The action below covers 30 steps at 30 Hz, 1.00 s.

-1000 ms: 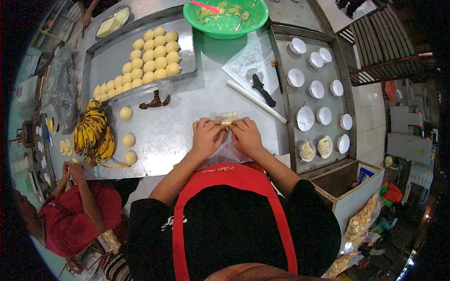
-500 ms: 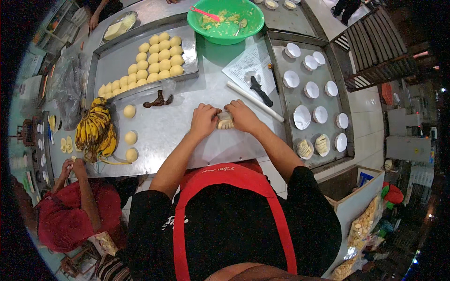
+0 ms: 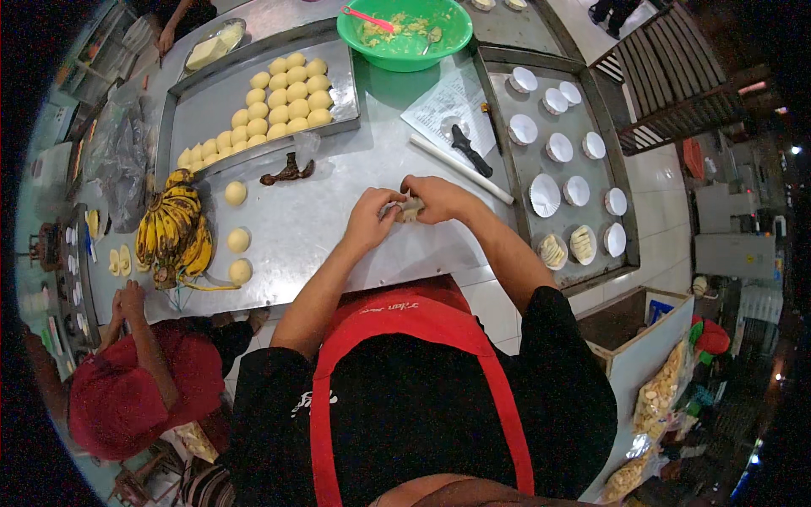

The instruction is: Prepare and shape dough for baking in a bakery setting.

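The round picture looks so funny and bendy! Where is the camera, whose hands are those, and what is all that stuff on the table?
The camera sits on a person's head and looks straight down, so you see their red apron and both arms from above. Its wide lens bends straight edges, which makes the picture round.

The left hand and right hand meet over a metal table and pinch a small piece of dough between them.

On the table's left lies a tray with rows of yellow dough balls. Three more balls sit loose beside a bunch of bananas. At the top stands a green bowl with filling. On the right is a tray of white paper cups, and a white rolling pin lies near it.

The person in red, lower left, is somebody else.
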Each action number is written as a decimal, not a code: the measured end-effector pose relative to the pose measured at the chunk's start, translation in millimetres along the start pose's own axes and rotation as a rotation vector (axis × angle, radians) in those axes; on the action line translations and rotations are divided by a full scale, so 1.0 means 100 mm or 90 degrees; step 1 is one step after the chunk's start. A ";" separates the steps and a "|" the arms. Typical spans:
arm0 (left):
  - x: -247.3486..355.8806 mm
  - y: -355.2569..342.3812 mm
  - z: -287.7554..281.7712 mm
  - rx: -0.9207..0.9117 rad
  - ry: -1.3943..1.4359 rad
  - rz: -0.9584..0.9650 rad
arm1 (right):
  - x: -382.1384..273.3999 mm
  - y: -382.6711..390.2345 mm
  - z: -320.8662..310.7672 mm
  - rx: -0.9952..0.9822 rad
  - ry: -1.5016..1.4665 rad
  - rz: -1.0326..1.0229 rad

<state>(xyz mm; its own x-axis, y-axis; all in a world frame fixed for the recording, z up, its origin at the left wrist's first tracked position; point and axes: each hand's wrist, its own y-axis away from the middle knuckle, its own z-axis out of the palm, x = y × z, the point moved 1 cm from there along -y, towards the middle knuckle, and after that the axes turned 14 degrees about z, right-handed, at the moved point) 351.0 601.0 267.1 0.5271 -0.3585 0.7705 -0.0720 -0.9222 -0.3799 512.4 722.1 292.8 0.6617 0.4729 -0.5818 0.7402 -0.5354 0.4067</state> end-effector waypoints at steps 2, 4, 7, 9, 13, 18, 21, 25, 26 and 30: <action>0.03 0.03 -0.02 0.005 0.021 0.010 | -0.02 -0.02 0.06 -0.006 0.005 0.001; 0.06 0.05 -0.04 0.009 0.003 0.053 | -0.02 -0.04 0.13 0.002 0.124 -0.018; 0.14 0.13 -0.05 0.089 -0.003 0.076 | -0.06 0.08 0.15 0.041 0.099 -0.006; 0.23 0.24 0.00 0.135 0.066 -0.017 | -0.13 0.22 0.13 0.084 0.095 0.013; 0.20 0.42 0.14 0.242 0.560 -0.464 | -0.36 0.60 0.17 0.270 0.053 0.019; 0.52 0.20 0.18 0.143 0.969 -0.610 | -0.67 1.15 0.27 0.399 -0.015 -0.004; 0.68 0.00 0.22 0.103 0.939 -0.630 | -0.67 1.45 0.23 0.431 -0.077 -0.030; 0.88 -0.26 0.43 0.039 0.948 -0.565 | -0.37 1.88 0.19 0.619 -0.160 0.040; 0.97 -0.34 0.49 0.006 0.934 -0.551 | -0.18 1.92 0.28 0.622 -0.372 0.135; 1.11 -0.55 0.94 -0.116 0.896 -0.492 | 0.38 2.13 0.44 0.495 -0.858 0.242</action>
<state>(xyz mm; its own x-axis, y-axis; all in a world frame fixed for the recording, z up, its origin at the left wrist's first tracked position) 493.7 625.9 325.5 -0.6645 0.4283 0.6124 -0.3198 -0.9036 0.2849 690.1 595.4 326.3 -0.1102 -0.4730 -0.8742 0.0477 -0.8810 0.4707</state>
